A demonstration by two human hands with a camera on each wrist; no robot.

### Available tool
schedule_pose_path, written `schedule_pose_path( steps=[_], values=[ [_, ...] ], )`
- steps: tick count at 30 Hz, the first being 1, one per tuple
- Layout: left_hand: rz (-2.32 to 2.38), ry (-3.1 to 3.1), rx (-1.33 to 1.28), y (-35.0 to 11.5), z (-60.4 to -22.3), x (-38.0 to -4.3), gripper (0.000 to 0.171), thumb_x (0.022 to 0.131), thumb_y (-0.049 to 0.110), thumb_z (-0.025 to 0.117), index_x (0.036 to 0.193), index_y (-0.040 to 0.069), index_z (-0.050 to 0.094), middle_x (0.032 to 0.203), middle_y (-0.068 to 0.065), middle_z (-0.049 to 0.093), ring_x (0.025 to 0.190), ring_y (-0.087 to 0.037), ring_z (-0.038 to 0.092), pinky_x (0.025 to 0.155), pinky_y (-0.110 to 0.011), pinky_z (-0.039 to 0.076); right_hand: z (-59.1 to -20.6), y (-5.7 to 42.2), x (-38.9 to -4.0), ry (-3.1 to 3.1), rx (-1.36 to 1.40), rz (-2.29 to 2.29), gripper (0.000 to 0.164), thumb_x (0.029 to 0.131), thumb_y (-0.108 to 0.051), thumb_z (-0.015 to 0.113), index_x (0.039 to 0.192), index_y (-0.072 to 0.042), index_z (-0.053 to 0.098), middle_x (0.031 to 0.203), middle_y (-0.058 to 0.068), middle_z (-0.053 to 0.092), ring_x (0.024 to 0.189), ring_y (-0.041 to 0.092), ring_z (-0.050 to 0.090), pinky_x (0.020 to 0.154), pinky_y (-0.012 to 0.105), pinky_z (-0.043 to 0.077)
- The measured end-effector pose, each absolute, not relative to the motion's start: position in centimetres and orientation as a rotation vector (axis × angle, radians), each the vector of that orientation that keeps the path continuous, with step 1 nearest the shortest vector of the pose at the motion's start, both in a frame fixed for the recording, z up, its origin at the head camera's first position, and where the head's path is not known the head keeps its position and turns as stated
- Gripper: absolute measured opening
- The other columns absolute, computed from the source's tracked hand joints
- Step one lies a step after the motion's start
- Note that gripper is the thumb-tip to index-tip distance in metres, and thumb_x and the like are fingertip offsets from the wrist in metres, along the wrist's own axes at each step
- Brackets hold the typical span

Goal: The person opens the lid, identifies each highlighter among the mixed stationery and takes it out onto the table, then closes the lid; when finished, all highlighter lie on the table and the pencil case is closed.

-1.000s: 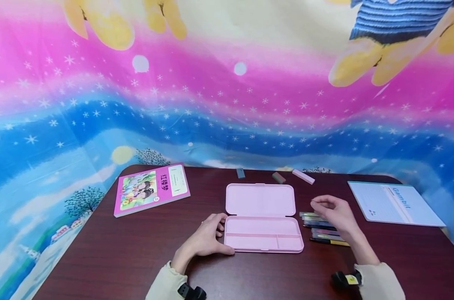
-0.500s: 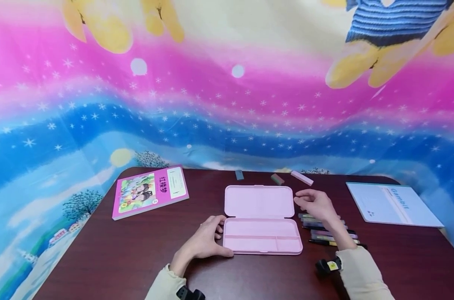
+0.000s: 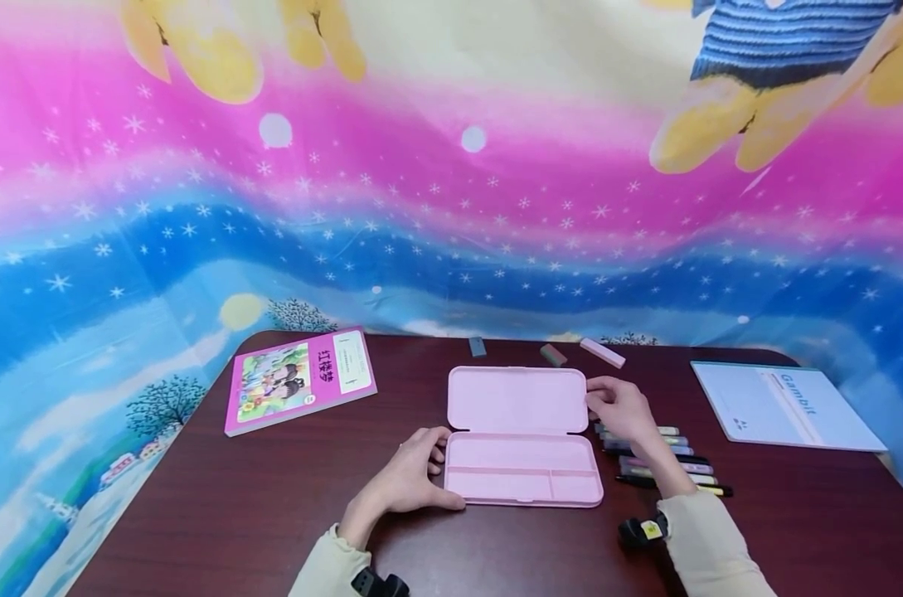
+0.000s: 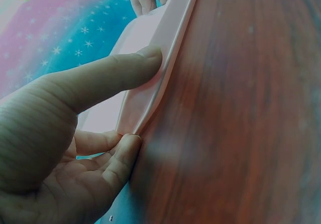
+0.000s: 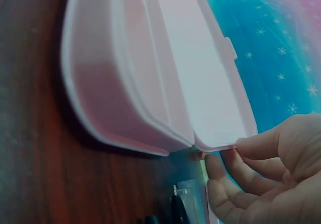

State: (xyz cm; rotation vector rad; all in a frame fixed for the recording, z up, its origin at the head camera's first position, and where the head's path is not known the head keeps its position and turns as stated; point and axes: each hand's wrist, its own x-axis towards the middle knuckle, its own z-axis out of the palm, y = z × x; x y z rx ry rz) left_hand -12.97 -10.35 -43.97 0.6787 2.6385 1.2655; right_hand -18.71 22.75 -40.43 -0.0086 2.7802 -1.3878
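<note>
A pink pencil case [image 3: 496, 482] lies unfolded on the table, its lid [image 3: 517, 400] tipped back towards the wall and its divided tray towards me. My left hand [image 3: 410, 477] grips the tray's left end; in the left wrist view the thumb [image 4: 115, 76] lies along the front wall of the case [image 4: 143, 103] and the fingertips meet the corner. At the lid's right edge, my right hand [image 3: 624, 410] pinches the rim between thumb and fingers, as the right wrist view of the lid [image 5: 205, 78] shows. Several pens [image 3: 701, 468] lie beneath the right forearm, partly hidden.
Behind the lid sit a grey-blue eraser [image 3: 477, 346], a brown and green block [image 3: 553, 356] and a pink bar [image 3: 603, 352]. A pink book [image 3: 302, 381] lies at the left, a white notebook [image 3: 787, 406] at the right. A printed cloth [image 3: 451, 207] hangs behind the table.
My right hand has moved left from above the pens to the lid's right edge and taken hold of it. The left hand and the case stay put.
</note>
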Motion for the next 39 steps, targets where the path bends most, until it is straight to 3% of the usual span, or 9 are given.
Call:
schedule_pose_path(
  steps=[10, 18, 25, 34, 39],
  values=[
    [1.240, 2.632, 0.631, -10.2, -43.9, -13.0, 0.081, 0.062, 0.031, 0.090, 0.125, 0.004, 0.049, 0.101, -0.002, 0.047, 0.083, -0.012, 0.049, 0.074, -0.025, 0.045, -40.2, 23.0, -17.0, 2.887, 0.019, -1.470, 0.029, 0.094, -0.018, 0.061, 0.117, -0.001, 0.063, 0.100, 0.016, 0.070, 0.087, 0.028, 0.069, 0.068, 0.029, 0.052],
    [1.233, 2.627, 0.619, -10.2, -43.8, -13.1, 0.082, 0.063, 0.032, 0.089, 0.126, 0.002, 0.048, 0.102, -0.003, 0.047, 0.085, -0.013, 0.049, 0.075, -0.026, 0.045, -39.7, 23.2, -14.6, 2.672, 0.093, -1.728, 0.060, 0.098, -0.049, 0.046, 0.124, 0.003, 0.058, 0.114, 0.022, 0.064, 0.099, 0.031, 0.066, 0.082, 0.039, 0.054],
    [1.228, 2.635, 0.620, -10.2, -43.8, -13.0, 0.089, 0.063, 0.032, 0.089, 0.131, -0.003, 0.045, 0.105, -0.004, 0.048, 0.086, -0.012, 0.050, 0.076, -0.026, 0.046, -39.9, 23.2, -12.5, 2.715, 0.028, -1.703, 0.045, 0.097, -0.038, 0.055, 0.116, 0.002, 0.062, 0.108, 0.017, 0.066, 0.098, 0.032, 0.065, 0.080, 0.031, 0.053],
    [1.283, 2.616, 0.648, -10.3, -43.7, -13.1, 0.086, 0.063, 0.025, 0.089, 0.129, -0.008, 0.044, 0.103, -0.008, 0.049, 0.086, -0.015, 0.052, 0.075, -0.026, 0.048, -40.7, 23.1, -10.0, 2.652, 0.005, -1.742, 0.033, 0.094, -0.026, 0.062, 0.115, 0.000, 0.063, 0.122, 0.016, 0.059, 0.092, 0.006, 0.063, 0.077, 0.024, 0.051],
    [1.428, 2.456, 0.637, -11.1, -43.2, -13.3, 0.082, 0.069, 0.019, 0.086, 0.132, -0.006, 0.039, 0.107, -0.011, 0.053, 0.093, -0.021, 0.057, 0.078, -0.030, 0.051, -41.1, 22.9, -9.5, 2.628, -0.001, -1.721, 0.033, 0.093, -0.024, 0.064, 0.117, -0.003, 0.062, 0.126, 0.015, 0.056, 0.094, 0.013, 0.064, 0.076, 0.022, 0.050]
  ],
)
